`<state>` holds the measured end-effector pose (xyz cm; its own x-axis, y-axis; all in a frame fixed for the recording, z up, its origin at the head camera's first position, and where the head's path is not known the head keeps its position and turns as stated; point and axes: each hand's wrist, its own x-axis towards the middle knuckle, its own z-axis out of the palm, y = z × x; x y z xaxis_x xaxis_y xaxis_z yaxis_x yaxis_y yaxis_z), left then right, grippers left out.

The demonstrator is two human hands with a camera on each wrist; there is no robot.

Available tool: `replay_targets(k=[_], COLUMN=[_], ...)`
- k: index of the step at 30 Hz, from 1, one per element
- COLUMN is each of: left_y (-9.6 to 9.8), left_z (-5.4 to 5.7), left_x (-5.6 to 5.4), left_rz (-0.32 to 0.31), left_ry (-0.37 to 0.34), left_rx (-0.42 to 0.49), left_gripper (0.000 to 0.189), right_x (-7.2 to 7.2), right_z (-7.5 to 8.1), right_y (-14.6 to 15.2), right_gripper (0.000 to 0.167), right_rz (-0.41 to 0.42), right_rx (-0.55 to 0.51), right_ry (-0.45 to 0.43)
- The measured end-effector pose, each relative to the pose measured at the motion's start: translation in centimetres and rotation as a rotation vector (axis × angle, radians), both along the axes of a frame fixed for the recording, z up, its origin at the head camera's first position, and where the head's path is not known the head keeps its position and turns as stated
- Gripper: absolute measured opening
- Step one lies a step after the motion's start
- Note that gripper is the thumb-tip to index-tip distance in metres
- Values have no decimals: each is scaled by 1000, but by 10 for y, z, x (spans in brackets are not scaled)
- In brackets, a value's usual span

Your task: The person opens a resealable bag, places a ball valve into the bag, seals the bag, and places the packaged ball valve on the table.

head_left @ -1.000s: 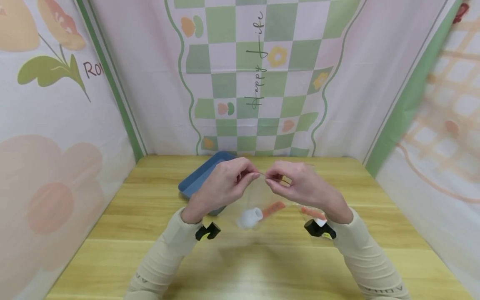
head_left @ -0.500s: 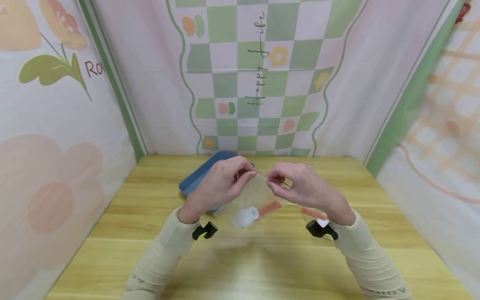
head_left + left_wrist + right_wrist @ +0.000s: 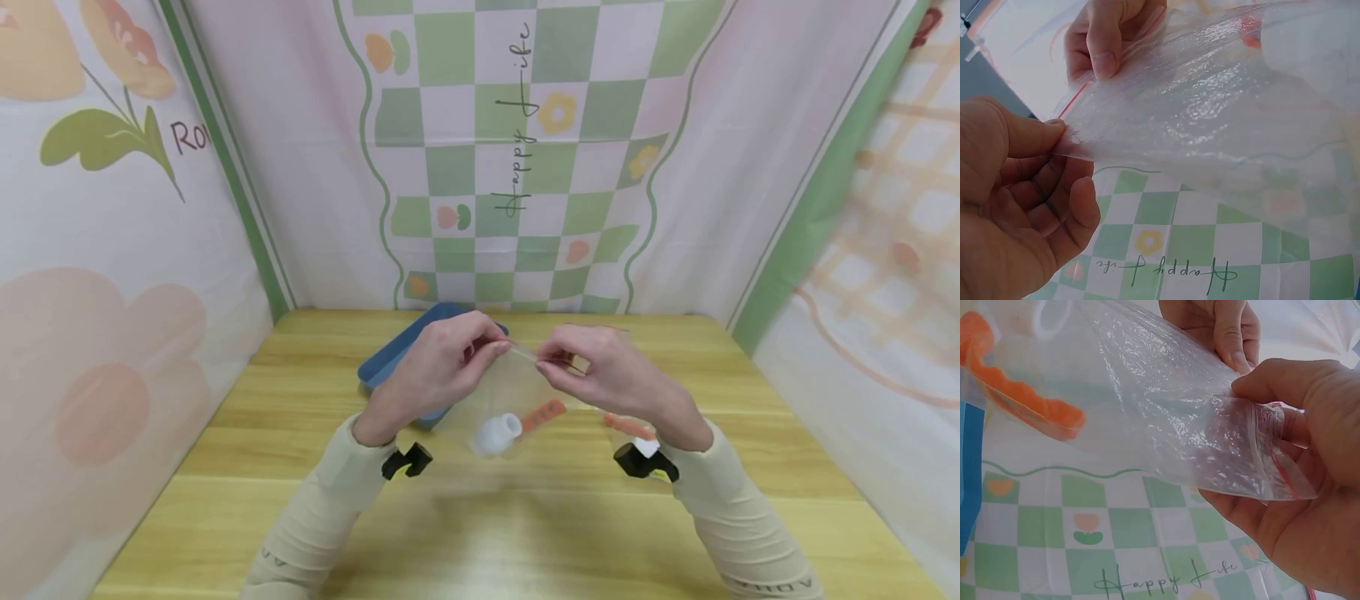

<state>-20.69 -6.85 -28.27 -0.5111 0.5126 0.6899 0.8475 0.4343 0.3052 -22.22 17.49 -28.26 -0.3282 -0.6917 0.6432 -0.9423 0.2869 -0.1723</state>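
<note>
A clear zip-top plastic bag (image 3: 1210, 106) with a red line along its mouth hangs between the two hands. My left hand (image 3: 442, 358) pinches one end of the mouth between thumb and index finger. A short way along the same edge, my right hand (image 3: 600, 362) pinches it too, and in the right wrist view a loose corner of the bag (image 3: 1235, 444) lies over its fingers. Through or behind the film in the head view show a white bottle-like piece (image 3: 495, 435) with a round opening and an orange strip (image 3: 543, 415) with a wavy edge.
A blue tray (image 3: 390, 354) stands at the back left, partly hidden by the left hand. Under the right wrist lies another orange piece (image 3: 628, 427) with a white part beside it. Printed curtains enclose the wooden table (image 3: 517, 533) at the back and sides.
My left hand has shifted slightly left, so a longer stretch of the bag's mouth shows between the hands. The right hand has moved only slightly right and keeps its pinch.
</note>
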Motion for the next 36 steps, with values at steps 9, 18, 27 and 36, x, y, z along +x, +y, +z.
replay_targets(k=[9, 18, 27, 36], left_y=[-2, -4, -9, -12], left_z=[-1, -6, -8, -7], left_x=[0, -3, -7, -8], left_rz=[6, 9, 13, 24], left_ry=[-5, -4, -4, -11], left_rx=[1, 23, 28, 37], left_gripper=[6, 9, 8, 9], right_x=[-1, -1, -2, -2], right_z=[-3, -6, -7, -8], right_y=[2, 2, 4, 8], right_gripper=[21, 7, 13, 22], right_rz=[40, 56, 83, 79], right_rx=[-31, -52, -67, -65], right_ry=[24, 58, 51, 16])
